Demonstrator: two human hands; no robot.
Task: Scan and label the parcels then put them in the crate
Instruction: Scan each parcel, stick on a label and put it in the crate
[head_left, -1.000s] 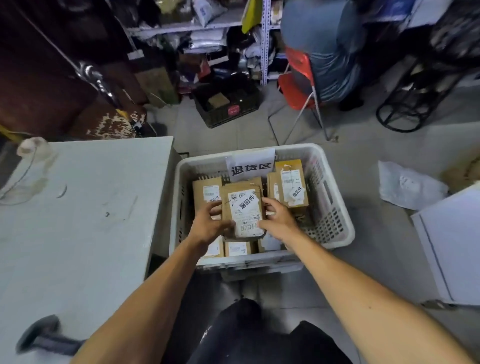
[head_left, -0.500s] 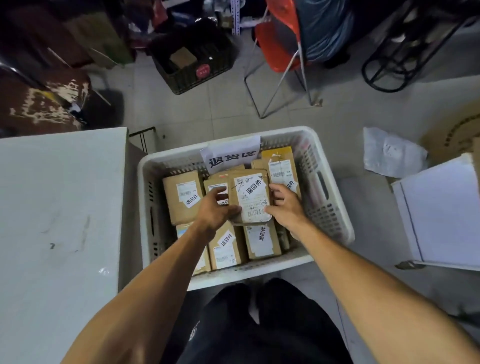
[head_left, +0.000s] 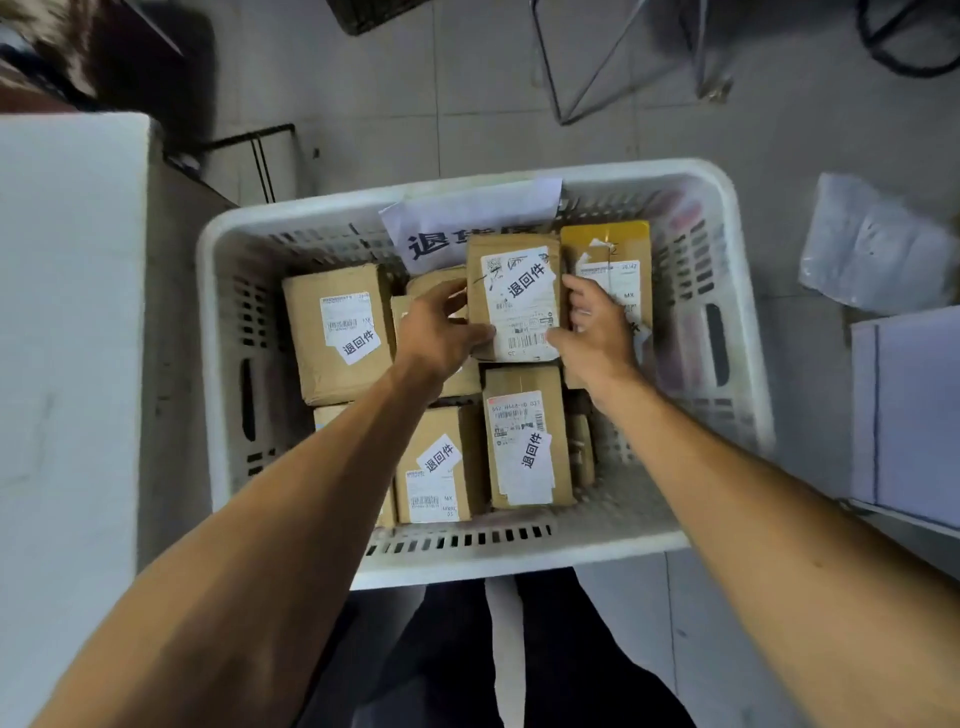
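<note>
Both hands (head_left: 519, 332) still grip the labelled parcel (head_left: 514, 306), now farther back in the crate (head_left: 727, 291).

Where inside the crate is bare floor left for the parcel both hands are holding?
Bare mesh floor shows in the white crate at its near right corner, between the near-row labelled parcel and the right wall. The left and middle are packed. The left hand and right hand hold the held parcel above the far row.
</note>
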